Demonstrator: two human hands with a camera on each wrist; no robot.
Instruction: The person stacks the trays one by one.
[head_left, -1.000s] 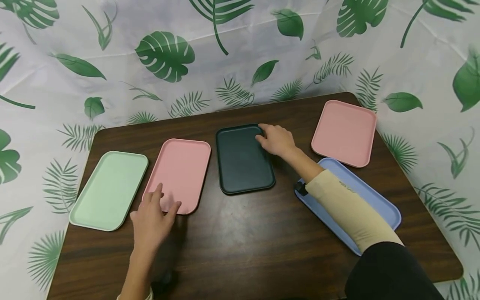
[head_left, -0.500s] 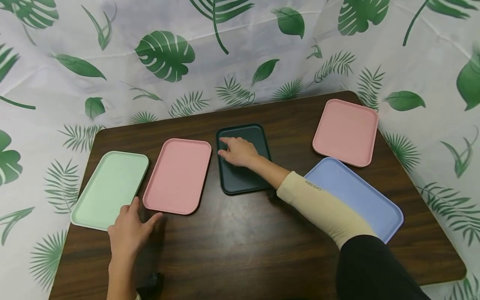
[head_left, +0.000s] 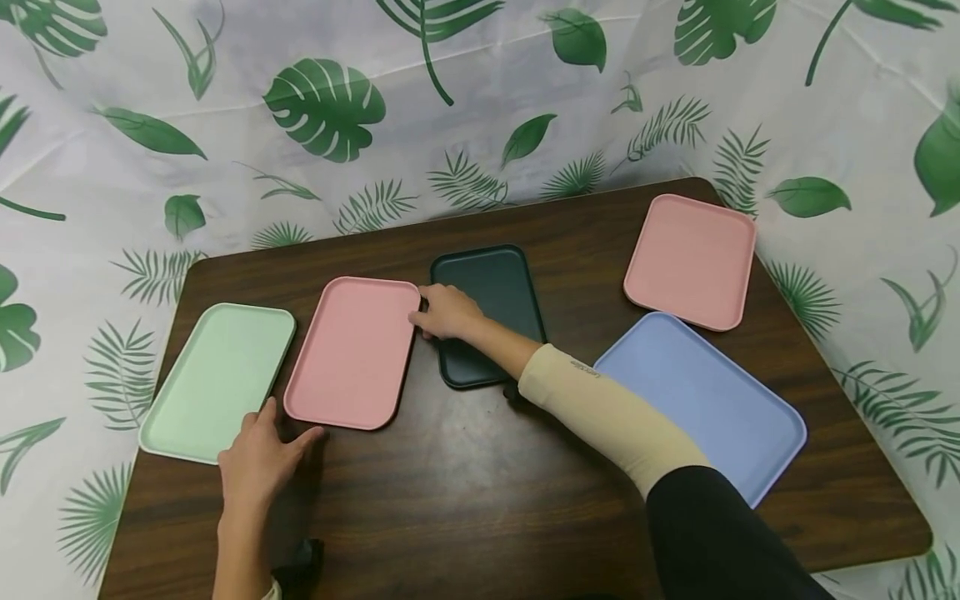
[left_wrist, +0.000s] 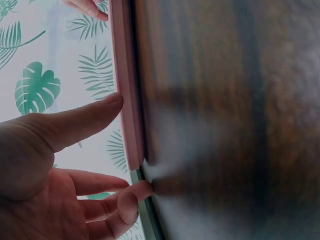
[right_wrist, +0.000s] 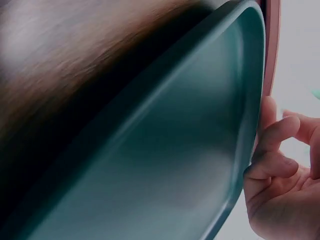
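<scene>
A pink tray [head_left: 353, 352] lies left of the middle, between a light green tray [head_left: 217, 382] and a dark green tray [head_left: 487, 312]. My right hand [head_left: 450, 312] reaches over the dark tray to the pink tray's right edge, its fingers loosely bent there. The right wrist view shows those fingers [right_wrist: 272, 150] beside the dark tray's rim and the pink edge; a grip is not visible. Near the front of the gap between the light green and pink trays is my left hand [head_left: 258, 458], thumb spread. Its thumb is by the pink rim [left_wrist: 129, 90] in the left wrist view.
On the right, a blue tray [head_left: 712, 400] lies partly under the right sleeve [head_left: 607, 417]. Another pink tray [head_left: 690, 262] sits behind it at the back right corner. A leaf-patterned cloth [head_left: 465, 125] hangs behind the brown table [head_left: 465, 492].
My right hand has moved left, from the dark tray's far right corner across to the pink tray's right edge. My left hand has shifted left and nearer, off the pink tray's front part.
</scene>
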